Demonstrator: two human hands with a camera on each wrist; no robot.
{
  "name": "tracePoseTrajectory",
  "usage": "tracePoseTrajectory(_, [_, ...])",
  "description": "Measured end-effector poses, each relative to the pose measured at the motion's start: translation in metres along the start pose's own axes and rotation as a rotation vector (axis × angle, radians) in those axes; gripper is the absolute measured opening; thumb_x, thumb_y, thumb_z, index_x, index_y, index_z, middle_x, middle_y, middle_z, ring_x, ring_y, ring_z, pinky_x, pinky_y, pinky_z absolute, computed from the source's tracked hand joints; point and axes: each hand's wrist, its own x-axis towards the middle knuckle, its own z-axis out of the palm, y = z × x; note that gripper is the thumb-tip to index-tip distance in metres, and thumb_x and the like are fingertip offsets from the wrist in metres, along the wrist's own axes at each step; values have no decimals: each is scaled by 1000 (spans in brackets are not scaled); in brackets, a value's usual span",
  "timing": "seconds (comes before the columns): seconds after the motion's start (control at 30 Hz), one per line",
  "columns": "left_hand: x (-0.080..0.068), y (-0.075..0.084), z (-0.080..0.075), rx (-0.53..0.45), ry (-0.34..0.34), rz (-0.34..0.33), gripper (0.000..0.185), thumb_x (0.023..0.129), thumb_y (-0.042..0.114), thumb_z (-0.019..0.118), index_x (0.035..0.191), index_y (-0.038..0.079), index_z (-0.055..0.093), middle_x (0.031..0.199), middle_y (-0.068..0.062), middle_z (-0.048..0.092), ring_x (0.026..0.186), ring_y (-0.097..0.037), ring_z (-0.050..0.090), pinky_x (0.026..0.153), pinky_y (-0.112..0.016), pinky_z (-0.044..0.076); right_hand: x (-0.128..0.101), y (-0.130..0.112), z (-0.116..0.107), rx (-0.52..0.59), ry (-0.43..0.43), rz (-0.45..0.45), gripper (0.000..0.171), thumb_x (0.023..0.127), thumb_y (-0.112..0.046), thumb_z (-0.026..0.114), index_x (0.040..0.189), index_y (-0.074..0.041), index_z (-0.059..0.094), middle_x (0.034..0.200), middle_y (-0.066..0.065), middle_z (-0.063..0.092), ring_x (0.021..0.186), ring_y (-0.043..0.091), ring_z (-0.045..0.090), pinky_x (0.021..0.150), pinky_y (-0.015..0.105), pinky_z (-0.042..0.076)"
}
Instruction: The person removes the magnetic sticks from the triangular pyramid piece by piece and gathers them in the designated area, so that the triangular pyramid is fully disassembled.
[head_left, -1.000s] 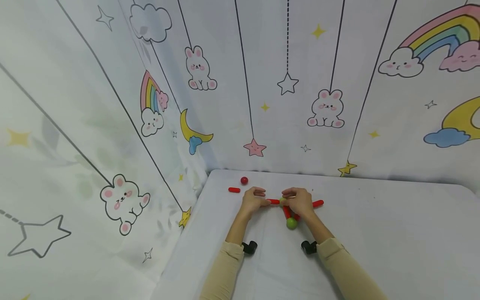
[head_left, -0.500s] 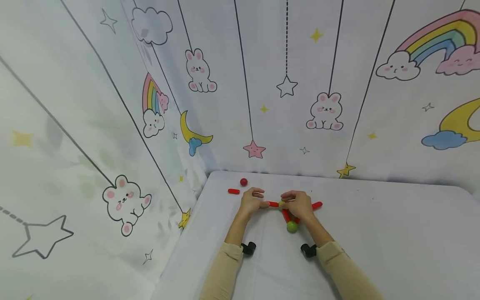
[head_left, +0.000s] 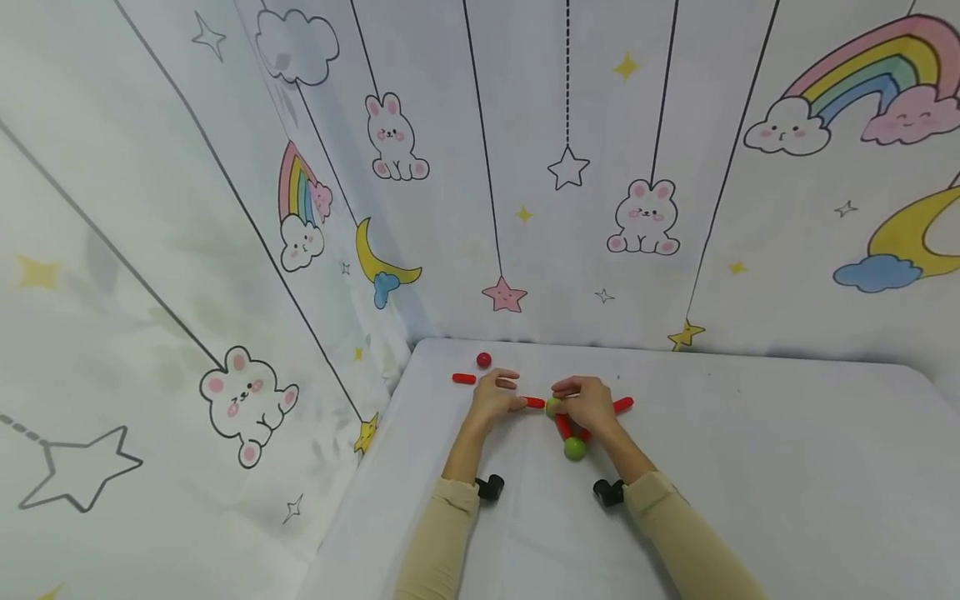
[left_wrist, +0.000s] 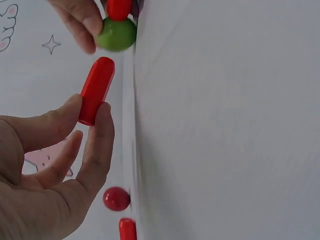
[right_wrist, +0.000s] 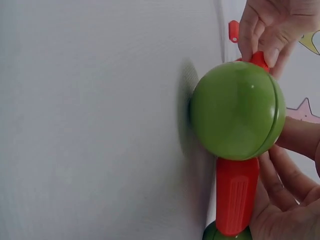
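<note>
On the white tabletop sits a small toy frame of glossy red rods joined by green balls, lying just in front of the person. The left hand pinches a short red rod between thumb and fingertips, its rounded free end pointing at a green ball and just short of touching it. The right hand is curled round that ball, fingers pinching it and steadying the frame. From this ball another ribbed red rod runs toward the person to a second green ball, smooth with a thin seam round its middle, resting on the tabletop. Beyond the left hand, away from the frame, lie a loose red ball and a spare red rod.
</note>
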Motion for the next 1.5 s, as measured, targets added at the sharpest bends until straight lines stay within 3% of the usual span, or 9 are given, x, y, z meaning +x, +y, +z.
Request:
tracePoseTrajectory(0.17, [3,3,-32,-49,72,50,55,81,-9,82,132,-3,63,130,-26,63,93,-27,67,78,-30,61,3,0,-4,6,-13,12,30,86,-11,85,115,-7,77,104,3,78,98,23,69,77,32,54])
tracePoseTrajectory(0.27, [3,4,-49,-119,65,58,57,84,-9,80,137,-4,59,136,-29,58,98,-31,69,81,-32,62,4,1,-6,19,-30,-6,31,86,-11,85,116,-6,77,106,5,78,99,24,70,78,32,55])
tracePoseTrajectory(0.43, [2,3,-64,-128,21,45,61,86,-2,82,141,0,56,144,-29,53,103,-28,71,86,-32,61,2,3,-7,24,-35,-2,30,87,-11,84,116,-5,77,107,7,78,99,25,70,77,30,56])
tracePoseTrajectory(0.63, [4,-2,-82,-182,50,35,62,84,-7,82,140,0,57,144,-32,48,98,-30,73,83,-34,62,1,4,-9,32,-32,-9,30,87,-9,83,116,-5,77,108,7,78,100,25,70,77,29,55])
tracePoseTrajectory(0.77, [6,-7,-98,-131,103,20,58,85,-5,82,138,4,59,143,-31,50,97,-29,71,81,-32,62,1,4,-9,39,-35,-12,31,87,-9,83,117,-4,76,108,8,78,100,25,70,77,29,56])
tracePoseTrajectory(0.97, [9,-20,-120,-58,143,-45,64,86,-3,82,143,0,55,140,-28,54,101,-31,69,83,-32,62,0,4,-7,34,-26,-6,29,87,-8,83,115,-5,77,107,6,78,99,24,71,77,30,56])
tracePoseTrajectory(1.2, [16,-23,-129,18,157,-74,64,86,1,84,143,0,55,141,-26,55,109,-33,64,91,-35,59,0,2,-7,48,-22,7,31,87,-7,83,116,-3,76,106,7,78,99,24,71,79,29,57])
tracePoseTrajectory(1.5, [29,-26,-126,74,136,-121,59,87,4,83,140,2,57,139,-25,57,117,-35,59,101,-44,54,0,5,-6,52,-25,17,30,86,-7,84,115,-4,76,107,8,77,98,24,71,76,28,57])
